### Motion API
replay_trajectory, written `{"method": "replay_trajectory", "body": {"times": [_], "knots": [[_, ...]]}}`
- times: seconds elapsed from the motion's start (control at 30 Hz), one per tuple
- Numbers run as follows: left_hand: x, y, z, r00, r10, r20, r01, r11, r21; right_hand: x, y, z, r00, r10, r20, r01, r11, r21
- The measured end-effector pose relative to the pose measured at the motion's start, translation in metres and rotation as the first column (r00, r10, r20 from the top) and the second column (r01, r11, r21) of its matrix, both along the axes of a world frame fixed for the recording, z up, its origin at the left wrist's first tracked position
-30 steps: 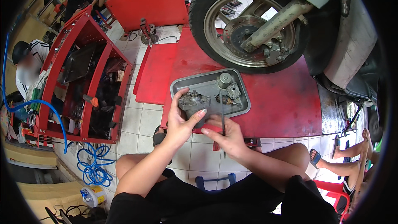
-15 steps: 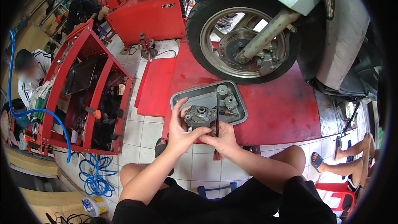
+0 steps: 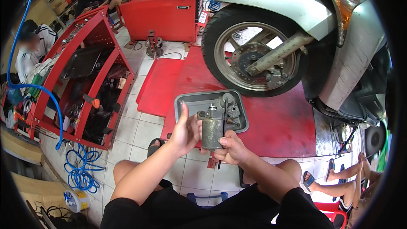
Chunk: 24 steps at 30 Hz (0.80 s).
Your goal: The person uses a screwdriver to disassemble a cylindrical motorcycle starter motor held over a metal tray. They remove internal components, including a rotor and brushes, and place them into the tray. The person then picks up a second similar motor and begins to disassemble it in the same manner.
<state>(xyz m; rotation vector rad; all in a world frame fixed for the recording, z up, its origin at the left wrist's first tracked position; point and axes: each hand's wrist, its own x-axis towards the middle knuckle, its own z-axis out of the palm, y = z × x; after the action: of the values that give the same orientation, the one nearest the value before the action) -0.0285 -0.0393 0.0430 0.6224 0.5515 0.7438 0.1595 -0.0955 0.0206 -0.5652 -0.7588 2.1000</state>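
A grimy cylindrical starter motor [image 3: 213, 132] stands nearly upright over the tray's near edge, with a short shaft and mounting lugs at its top. My right hand [image 3: 232, 147] grips its lower end, thumb pressed on the casing. The same hand keeps a thin dark rod [image 3: 225, 121], perhaps a screwdriver, alongside the motor. My left hand [image 3: 185, 134] is beside the motor's left side, its thumb raised and apart; the fingers are partly hidden, and whether they touch the casing I cannot tell. Behind, a grey metal tray [image 3: 181, 101] holds several metal parts [image 3: 233, 111].
The tray rests on a red lift platform [image 3: 275, 131] below a scooter's front wheel [image 3: 254, 55]. A red tool cart [image 3: 91, 114] stands left, with a blue hose [image 3: 85, 167] coiled on the tiles. Other people sit at left and right; a red box-shaped machine [image 3: 159, 17] is behind.
The motor has tipped from an end-on view to its long side showing. My left thumb has come off it and lifted. The whole view has shifted slightly.
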Motion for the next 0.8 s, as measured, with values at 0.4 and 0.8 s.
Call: {"method": "replay_trajectory", "body": {"times": [0.4, 0.8], "knots": [[-0.006, -0.003, -0.028, 0.893, -0.037, 0.448, 0.126, 0.978, -0.169, -0.027, -0.008, -0.035, 0.969, 0.066, -0.237, -0.131, 0.954, -0.270], [-0.017, 0.001, -0.017, 0.960, 0.176, 0.220, -0.121, 0.963, -0.240, -0.021, 0.012, 0.004, 0.983, 0.173, 0.058, -0.135, 0.903, -0.407]]}}
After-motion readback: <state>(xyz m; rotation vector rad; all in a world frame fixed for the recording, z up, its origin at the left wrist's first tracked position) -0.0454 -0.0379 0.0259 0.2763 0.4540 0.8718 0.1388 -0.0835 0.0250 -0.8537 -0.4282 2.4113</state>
